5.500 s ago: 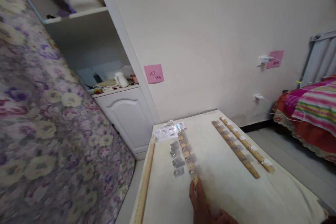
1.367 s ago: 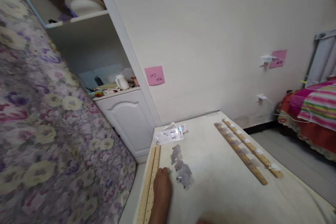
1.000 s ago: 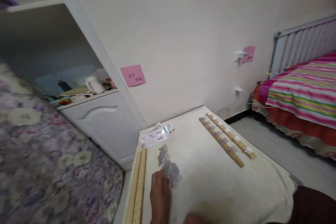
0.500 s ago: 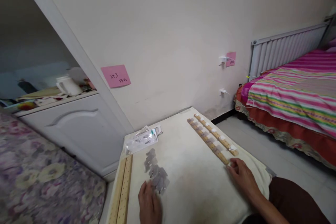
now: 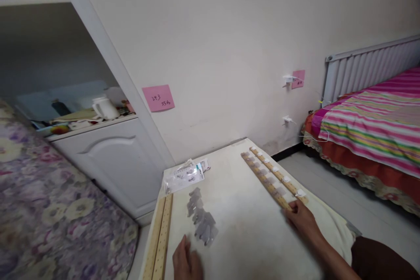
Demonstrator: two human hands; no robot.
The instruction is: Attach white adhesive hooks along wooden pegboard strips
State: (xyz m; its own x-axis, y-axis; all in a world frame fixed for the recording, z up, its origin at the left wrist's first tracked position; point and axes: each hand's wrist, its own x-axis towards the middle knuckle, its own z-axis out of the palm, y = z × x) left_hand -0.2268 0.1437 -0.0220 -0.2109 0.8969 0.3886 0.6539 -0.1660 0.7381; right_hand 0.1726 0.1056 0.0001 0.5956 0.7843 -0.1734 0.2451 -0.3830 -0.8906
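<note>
My right hand (image 5: 303,221) pinches the near end of a perforated wooden strip (image 5: 271,190) on the right side of the table. Along that strip sit several greyish see-through pieces. Beside it lies a second wooden strip (image 5: 278,176) carrying several small white pieces. At the table's near edge, my left hand (image 5: 185,260) rests with its fingers loosely apart and nothing visible in them. Just beyond it is a heap of flat grey see-through pieces (image 5: 204,223), apart from the fingers.
Two bare wooden strips with holes (image 5: 162,232) lie along the left edge of the pale-covered table (image 5: 229,201). Clear plastic packets (image 5: 185,177) are at the back left corner. A white cabinet (image 5: 108,170) stands left, a striped bed (image 5: 367,113) right.
My right hand has closed on the near end of the wooden strip. My left hand has drawn back a little from the grey heap. The view has shifted slightly.
</note>
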